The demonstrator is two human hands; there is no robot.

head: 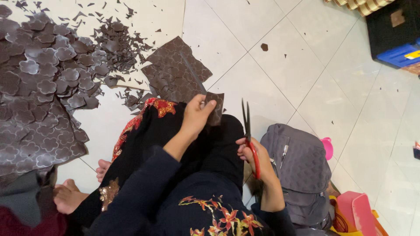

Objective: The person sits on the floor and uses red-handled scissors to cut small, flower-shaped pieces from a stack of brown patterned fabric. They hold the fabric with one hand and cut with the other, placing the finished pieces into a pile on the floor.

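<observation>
Floor point(306, 65): pale tiles, strewn with dark offcuts.
Cut-out pile point(39, 78): brown flower shapes, far left.
Patterned sheet point(175, 70): flat on floor, ahead of knees.
Backpack point(299, 161): grey, beside right hand.
Left hand point(197, 114): pinched on small brown piece point(215, 109), above lap.
Right hand point(253, 153): clasped round red-handled scissors point(249, 135), blades together, upright, just beside the piece.

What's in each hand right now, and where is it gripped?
Left hand pinches a small brown embossed piece by its left edge; right hand holds scissors by their red handles.
</observation>
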